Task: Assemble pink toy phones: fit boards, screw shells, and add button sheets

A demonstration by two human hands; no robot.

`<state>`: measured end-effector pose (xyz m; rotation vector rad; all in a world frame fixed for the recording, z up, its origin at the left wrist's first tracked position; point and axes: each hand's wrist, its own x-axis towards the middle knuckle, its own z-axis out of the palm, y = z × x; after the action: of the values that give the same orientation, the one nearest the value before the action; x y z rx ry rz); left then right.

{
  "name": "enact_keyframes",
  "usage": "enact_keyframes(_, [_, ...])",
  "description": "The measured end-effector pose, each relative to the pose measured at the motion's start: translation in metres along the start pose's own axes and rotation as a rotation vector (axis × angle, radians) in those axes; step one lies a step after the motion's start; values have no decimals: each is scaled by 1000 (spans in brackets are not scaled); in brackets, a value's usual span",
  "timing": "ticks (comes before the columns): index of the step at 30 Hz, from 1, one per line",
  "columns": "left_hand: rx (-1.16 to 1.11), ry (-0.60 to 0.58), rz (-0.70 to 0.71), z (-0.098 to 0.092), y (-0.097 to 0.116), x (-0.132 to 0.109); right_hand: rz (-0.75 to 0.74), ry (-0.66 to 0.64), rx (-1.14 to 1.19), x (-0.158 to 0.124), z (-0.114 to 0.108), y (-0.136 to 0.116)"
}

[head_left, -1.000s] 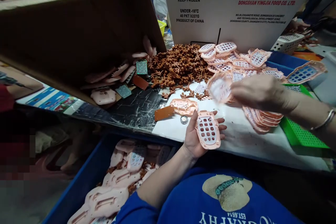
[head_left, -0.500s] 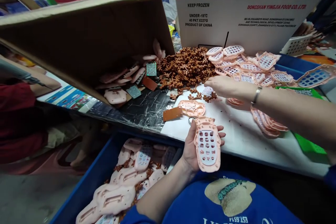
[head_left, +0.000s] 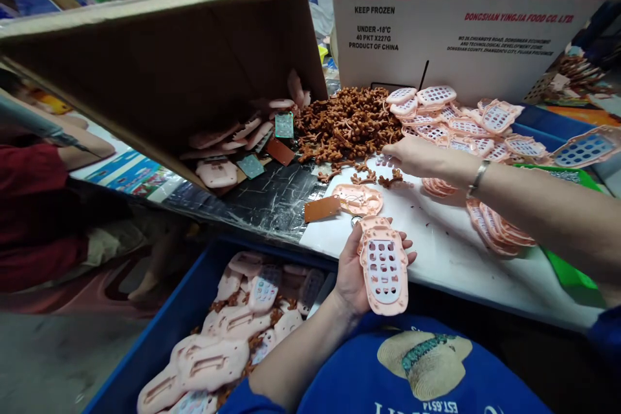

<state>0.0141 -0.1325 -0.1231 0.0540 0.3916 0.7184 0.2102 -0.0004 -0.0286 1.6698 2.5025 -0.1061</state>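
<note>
A pink plastic shell with a white perforated panel (head_left: 384, 265) lies in my left hand (head_left: 353, 268), whose fingers curl under and around it. My right hand (head_left: 406, 154) is over the white table, beside the brown pile, its fingertips pinched together; a small pale piece shows at them, too small to name. Just in front of that hand are loose brown pieces (head_left: 392, 178). Beyond my left hand sit an open pink shell with thin wires (head_left: 359, 199) and a brown board (head_left: 322, 209).
Brown parts (head_left: 352, 119) are heaped at the back centre, pink shells (head_left: 436, 96) to their right. A tilted cardboard box (head_left: 160, 58) shelters more shells. A blue bin (head_left: 140, 336) of pink pieces stands low left, a green tray (head_left: 572, 272) at right. Another person's arm (head_left: 87, 145) is at far left.
The white patterned piece under my right hand's fingers is no longer seen there. My left hand holds the shell almost as before. The view has shifted slightly.
</note>
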Motion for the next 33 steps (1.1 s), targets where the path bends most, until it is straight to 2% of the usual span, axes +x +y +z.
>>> enact_keyframes(2, [-11, 5, 18, 2, -1, 0, 27, 26, 227, -19, -6, -8])
enact_keyframes(6, [-15, -26, 75, 5, -5, 1, 20, 7, 903, -59, -2, -18])
enact_keyframes(11, [11, 3, 63, 11, -12, 5, 77, 7, 1291, -98, 17, -26])
enact_keyframes(14, [33, -19, 36, 14, -19, 10, 123, 78, 1475, -112, 27, -34])
enact_keyframes(20, [14, -81, -32, 20, -32, 17, 207, 207, 1572, -125, 47, -47])
enact_keyframes(24, [-47, -63, -44, 23, -35, 19, 253, 327, 1571, -131, 59, -56])
enact_keyframes(28, [-92, -2, 8, 24, -35, 18, 136, 456, 1432, -136, 74, -59])
enact_keyframes(31, [-83, 35, 35, 23, -33, 18, -21, 599, 1217, -139, 84, -56])
enact_keyframes(33, [-69, 44, 39, 21, -32, 18, -115, 649, 1068, -140, 87, -52])
